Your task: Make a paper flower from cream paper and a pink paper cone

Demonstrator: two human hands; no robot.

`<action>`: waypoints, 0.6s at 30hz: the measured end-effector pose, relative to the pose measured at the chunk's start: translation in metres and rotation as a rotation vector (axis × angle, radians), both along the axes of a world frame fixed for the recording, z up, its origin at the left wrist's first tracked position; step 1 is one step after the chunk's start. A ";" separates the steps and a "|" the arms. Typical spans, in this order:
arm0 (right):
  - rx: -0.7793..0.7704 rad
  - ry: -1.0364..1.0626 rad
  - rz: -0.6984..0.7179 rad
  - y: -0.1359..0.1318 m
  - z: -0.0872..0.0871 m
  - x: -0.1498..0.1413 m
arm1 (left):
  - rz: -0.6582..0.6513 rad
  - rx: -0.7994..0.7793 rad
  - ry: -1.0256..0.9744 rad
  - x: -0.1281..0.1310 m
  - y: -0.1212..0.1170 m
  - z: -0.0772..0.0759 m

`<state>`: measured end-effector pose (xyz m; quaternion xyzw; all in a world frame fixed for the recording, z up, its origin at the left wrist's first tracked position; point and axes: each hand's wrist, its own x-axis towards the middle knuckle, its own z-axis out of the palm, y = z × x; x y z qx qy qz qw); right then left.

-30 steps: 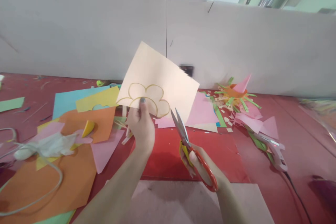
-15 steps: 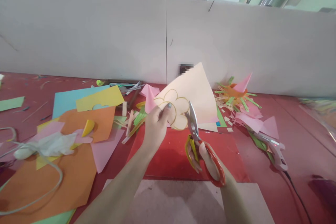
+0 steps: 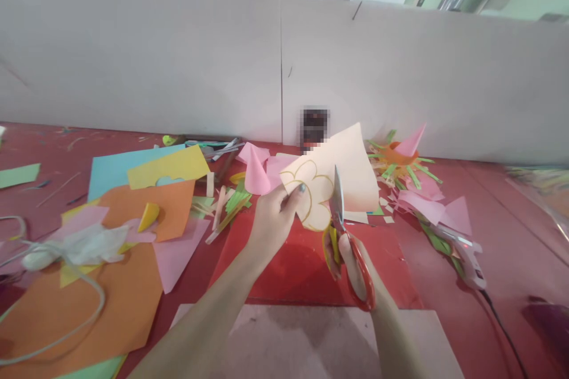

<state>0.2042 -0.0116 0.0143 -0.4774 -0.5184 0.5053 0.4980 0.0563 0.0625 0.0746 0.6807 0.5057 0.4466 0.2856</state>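
Note:
A cream sheet of paper (image 3: 355,172) with a flower outline drawn in gold is pinched between the thumb and fingers of my left hand (image 3: 278,210). The lower edge of the flower is cut along its petals. My right hand (image 3: 349,251) grips scissors (image 3: 338,204) with one red and one yellow handle loop. Their blades point up and lie across the sheet at the right side of the flower, nearly closed; the rear blade is hidden by the paper. Behind my left hand a pink paper cone (image 3: 256,174) stands on the table.
Orange sheets (image 3: 128,302), a blue sheet (image 3: 111,172) and a yellow one lie at left, crossed by a white cable (image 3: 100,302). A glue gun (image 3: 466,257) rests at right, near an orange and green paper piece (image 3: 400,154). A white partition (image 3: 178,59) stands behind.
Both hands have shifted slightly right, and the paper has moved right and down with my left hand. The scissor blades have come together on the sheet. More of the pink cone shows.

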 end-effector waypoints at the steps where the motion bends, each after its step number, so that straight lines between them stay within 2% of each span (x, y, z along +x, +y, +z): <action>1: -0.004 -0.004 -0.009 0.000 0.000 0.000 | -0.003 0.000 -0.003 0.000 0.000 0.000; 7: -0.027 -0.037 -0.037 -0.001 0.004 0.001 | -0.013 -0.011 -0.016 0.001 -0.002 0.002; 14: -0.034 -0.048 -0.029 0.003 -0.003 0.002 | 0.028 -0.023 -0.004 0.001 -0.003 0.002; 18: -0.040 -0.078 -0.050 0.000 0.003 0.001 | 0.041 0.000 -0.004 0.002 -0.002 0.001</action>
